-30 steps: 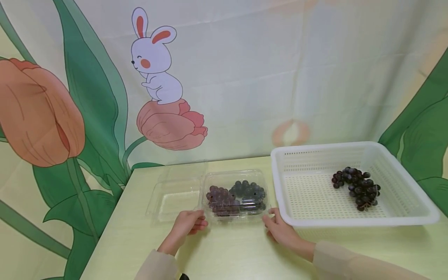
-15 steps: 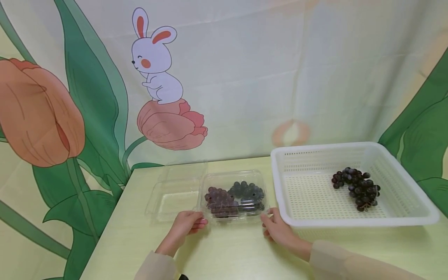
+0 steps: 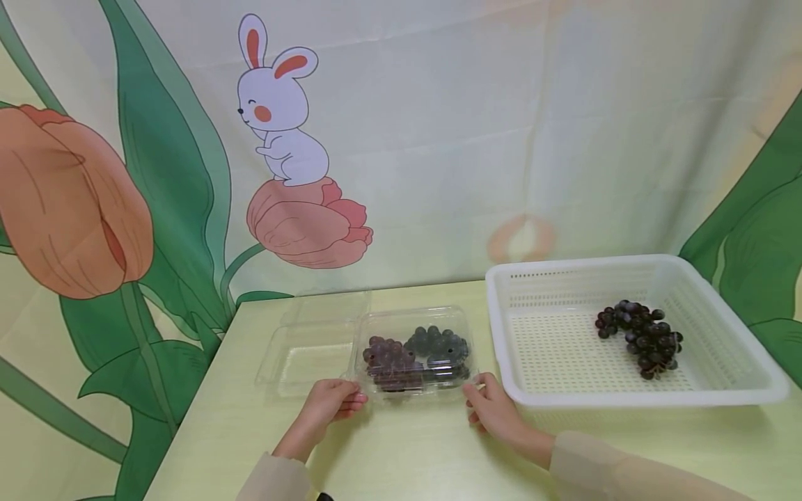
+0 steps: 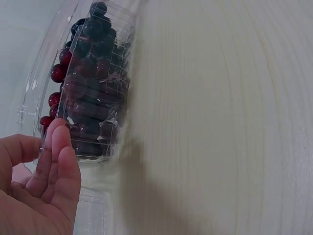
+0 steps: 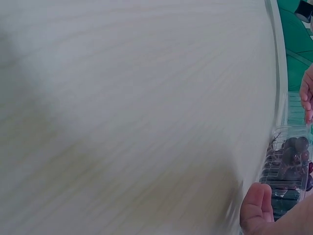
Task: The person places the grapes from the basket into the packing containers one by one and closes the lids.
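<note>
In the head view, a clear plastic clamshell box (image 3: pixel 413 383) of dark grapes (image 3: pixel 391 358) sits on the table, its see-through lid over the fruit. My left hand (image 3: pixel 328 403) pinches the rim at the box's near left corner. The left wrist view shows thumb (image 4: pixel 24 147) and fingertips meeting on that thin edge, with red and black grapes (image 4: pixel 93 73) behind the plastic. At the near right corner, my right hand (image 3: pixel 498 414) pinches the rim between thumb and fingers. In the right wrist view, its fingers (image 5: pixel 257 203) lie against the box's end.
To the right stands a white plastic basket (image 3: pixel 539 399) with a bunch of black grapes (image 3: pixel 651 341) inside. Another clear plastic container (image 3: pixel 307 362) lies at the left, right beside the box. A printed curtain (image 3: pixel 426 174) hangs behind the table (image 3: pixel 401 459).
The box of grapes has slid slightly left and towards me, with both hands moving along at its corners. The basket and its grapes have stayed in place.
</note>
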`<state>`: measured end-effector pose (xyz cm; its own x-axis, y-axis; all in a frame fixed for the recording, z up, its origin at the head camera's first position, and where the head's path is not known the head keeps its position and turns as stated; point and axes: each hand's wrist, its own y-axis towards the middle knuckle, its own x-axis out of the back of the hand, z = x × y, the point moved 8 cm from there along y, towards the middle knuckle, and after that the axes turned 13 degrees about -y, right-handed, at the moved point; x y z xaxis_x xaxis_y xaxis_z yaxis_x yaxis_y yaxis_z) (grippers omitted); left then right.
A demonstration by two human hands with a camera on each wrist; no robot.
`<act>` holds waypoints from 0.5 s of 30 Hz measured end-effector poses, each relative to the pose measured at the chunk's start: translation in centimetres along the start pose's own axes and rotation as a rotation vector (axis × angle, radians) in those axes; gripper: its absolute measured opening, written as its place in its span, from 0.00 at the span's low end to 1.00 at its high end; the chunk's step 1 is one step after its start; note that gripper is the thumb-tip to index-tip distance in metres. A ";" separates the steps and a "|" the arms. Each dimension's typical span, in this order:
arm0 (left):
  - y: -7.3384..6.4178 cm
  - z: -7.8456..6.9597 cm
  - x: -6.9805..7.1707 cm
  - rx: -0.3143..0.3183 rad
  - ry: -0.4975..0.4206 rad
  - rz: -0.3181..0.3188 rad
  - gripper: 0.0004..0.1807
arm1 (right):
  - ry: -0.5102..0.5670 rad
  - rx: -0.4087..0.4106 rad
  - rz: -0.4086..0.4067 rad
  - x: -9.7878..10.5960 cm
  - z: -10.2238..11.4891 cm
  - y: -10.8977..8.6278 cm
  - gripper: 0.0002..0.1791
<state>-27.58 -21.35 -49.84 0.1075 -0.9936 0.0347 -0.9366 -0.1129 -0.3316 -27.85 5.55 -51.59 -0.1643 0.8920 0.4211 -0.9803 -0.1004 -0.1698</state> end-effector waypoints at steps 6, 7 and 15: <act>0.1 0.0 0.0 0.000 0.002 -0.002 0.14 | 0.017 -0.004 0.009 -0.1 0.1 0.2 0.12; 0.1 0.0 0.0 -0.001 0.001 -0.001 0.14 | 0.021 -0.007 0.010 -0.1 0.1 0.2 0.13; -0.1 -0.1 0.0 0.003 -0.002 0.011 0.14 | 0.088 -0.040 0.024 -0.2 0.1 0.5 0.16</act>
<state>-27.53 -21.32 -49.74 0.0974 -0.9948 0.0290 -0.9370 -0.1015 -0.3344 -28.30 5.31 -51.63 -0.1757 0.9248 0.3374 -0.9709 -0.1062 -0.2147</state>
